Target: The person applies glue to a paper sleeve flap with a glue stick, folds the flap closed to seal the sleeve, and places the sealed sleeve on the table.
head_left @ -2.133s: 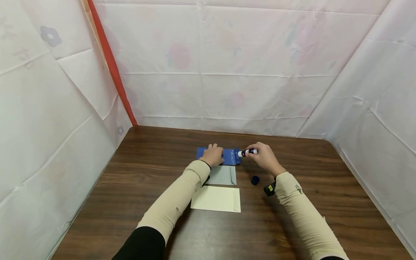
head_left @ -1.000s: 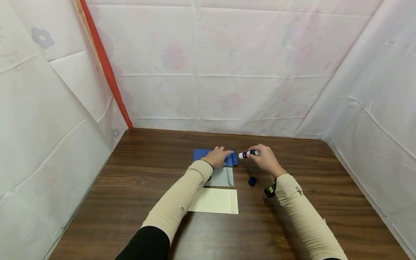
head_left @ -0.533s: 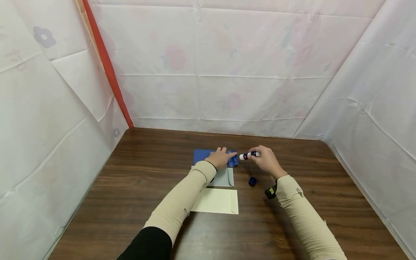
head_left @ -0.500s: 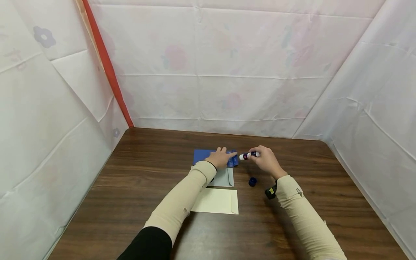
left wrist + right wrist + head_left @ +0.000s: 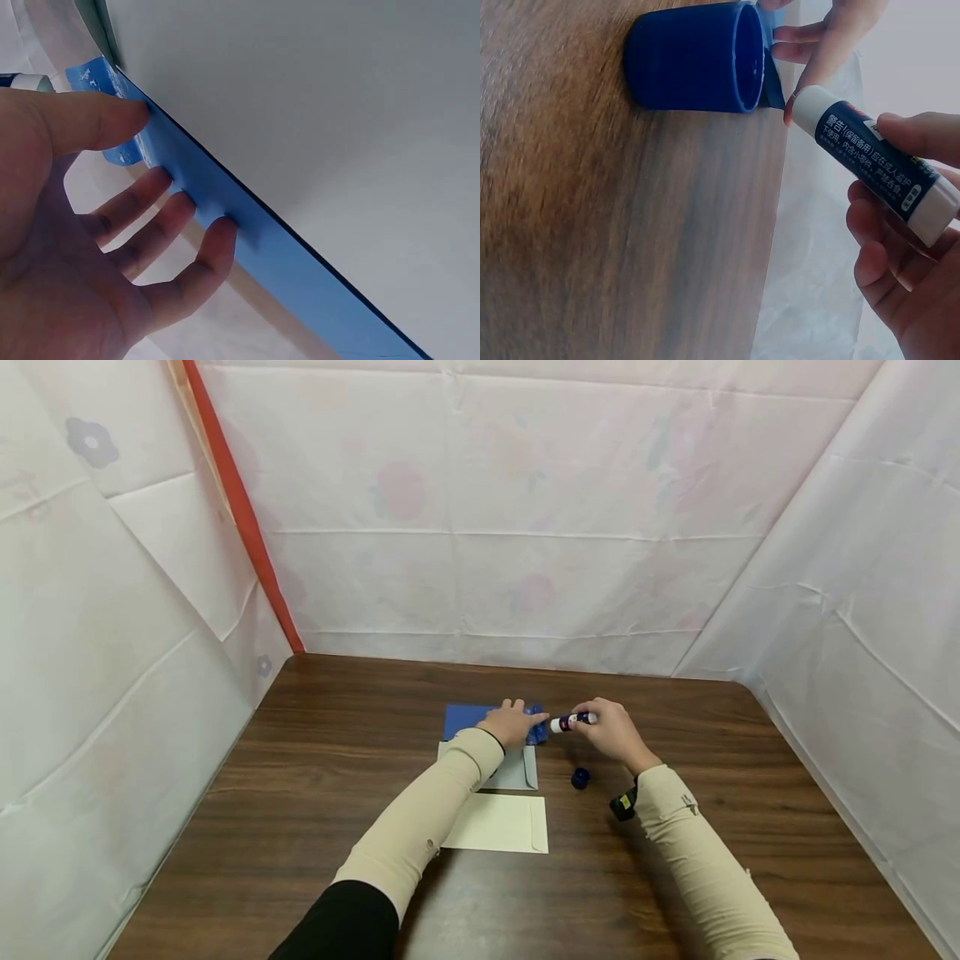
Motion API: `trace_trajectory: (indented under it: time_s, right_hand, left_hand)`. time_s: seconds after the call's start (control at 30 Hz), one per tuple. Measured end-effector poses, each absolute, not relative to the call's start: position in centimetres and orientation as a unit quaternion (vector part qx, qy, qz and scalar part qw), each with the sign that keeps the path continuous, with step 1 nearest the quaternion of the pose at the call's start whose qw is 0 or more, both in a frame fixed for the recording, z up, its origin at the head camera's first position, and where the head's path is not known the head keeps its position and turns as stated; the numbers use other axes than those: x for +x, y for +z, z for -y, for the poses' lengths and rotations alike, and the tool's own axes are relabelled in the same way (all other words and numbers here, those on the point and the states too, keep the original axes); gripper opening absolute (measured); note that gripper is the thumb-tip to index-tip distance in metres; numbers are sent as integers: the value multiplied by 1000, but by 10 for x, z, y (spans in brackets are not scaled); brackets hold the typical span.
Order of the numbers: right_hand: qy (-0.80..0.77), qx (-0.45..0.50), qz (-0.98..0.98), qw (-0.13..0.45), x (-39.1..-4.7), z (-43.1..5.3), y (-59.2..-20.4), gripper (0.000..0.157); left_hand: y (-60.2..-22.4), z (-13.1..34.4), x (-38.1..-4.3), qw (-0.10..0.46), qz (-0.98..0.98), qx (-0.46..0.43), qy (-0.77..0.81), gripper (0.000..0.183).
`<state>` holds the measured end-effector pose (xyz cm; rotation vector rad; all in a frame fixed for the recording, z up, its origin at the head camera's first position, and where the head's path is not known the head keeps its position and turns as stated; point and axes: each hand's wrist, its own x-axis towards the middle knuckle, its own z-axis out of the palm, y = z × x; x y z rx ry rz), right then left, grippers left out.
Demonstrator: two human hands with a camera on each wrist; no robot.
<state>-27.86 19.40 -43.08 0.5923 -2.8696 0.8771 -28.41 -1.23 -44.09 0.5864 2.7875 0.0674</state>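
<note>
A blue envelope (image 5: 464, 720) lies at the far side of the table, whitish smears showing on its flap (image 5: 94, 76) in the left wrist view. My left hand (image 5: 507, 725) presses on it with thumb and fingertips, the index finger stretched out to the flap. My right hand (image 5: 618, 734) pinches an uncapped glue stick (image 5: 876, 154) between thumb and fingers. Its white end points at the flap, just to the right of it in the head view. The dark blue glue cap (image 5: 580, 777) rests on the table below the right hand.
A light grey envelope (image 5: 521, 768) lies right below the blue one, partly hidden by the left forearm. Nearer to me is a cream envelope (image 5: 499, 823). Patterned white sheets (image 5: 465, 577) hang around the brown wooden table (image 5: 315, 760).
My left hand has slid right along the blue envelope, its index finger now reaching the flap. The glue stick, earlier at the flap's edge, has drawn slightly away. The flap looks more crumpled.
</note>
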Motion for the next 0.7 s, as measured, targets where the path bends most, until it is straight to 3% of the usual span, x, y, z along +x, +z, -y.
trace_trajectory:
  time_s: [0.7]
  right_hand:
    - [289,197,936,31,-286,-195,-427,22]
  left_hand:
    - [-453,32,-290,105,-956,231,150,49]
